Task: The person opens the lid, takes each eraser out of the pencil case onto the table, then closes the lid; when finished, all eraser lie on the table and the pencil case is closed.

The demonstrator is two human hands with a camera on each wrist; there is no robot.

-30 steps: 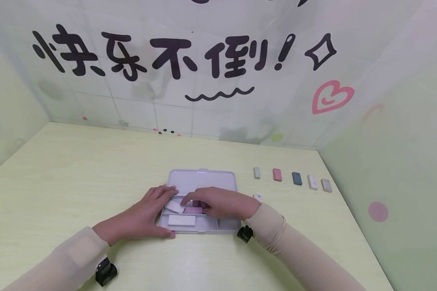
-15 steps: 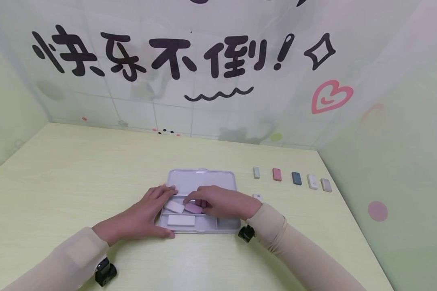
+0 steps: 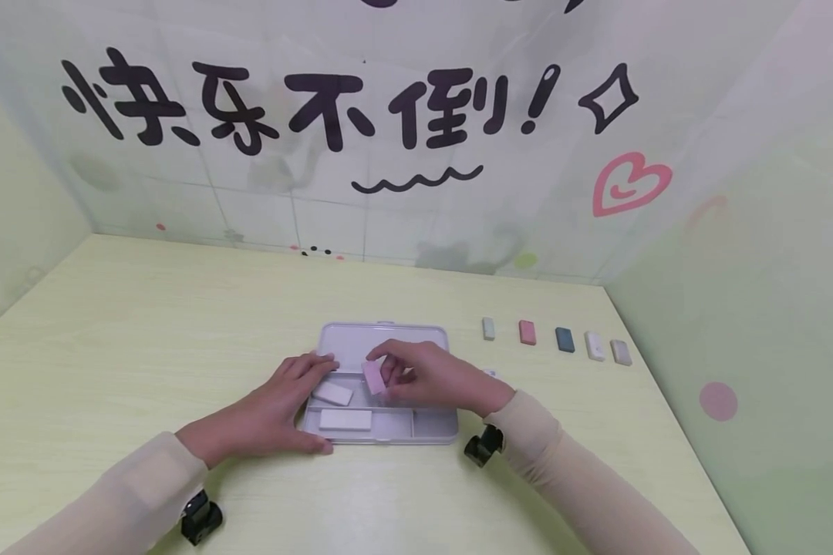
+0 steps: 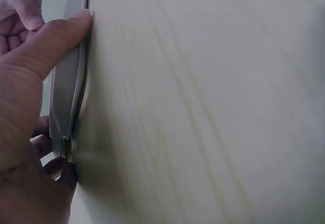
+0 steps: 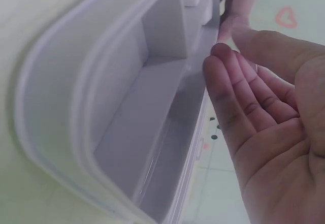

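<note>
1 pink block (image 3: 372, 378) being pinched by right hand (image 3: 426, 375)
case (image 3: 436, 425) being touched by spread left hand (image 3: 274, 412), 2 white blocks (image 3: 345, 420) inside, 5-block row (image 3: 564, 340) outside, wall (image 3: 250, 208) reading "快乐不倒!"

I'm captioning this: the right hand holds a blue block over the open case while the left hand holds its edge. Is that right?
Not the colour: the right hand holds a pink block over the open case, as the head view shows; the blue block lies on the table. The left hand does hold the case's edge.
</note>
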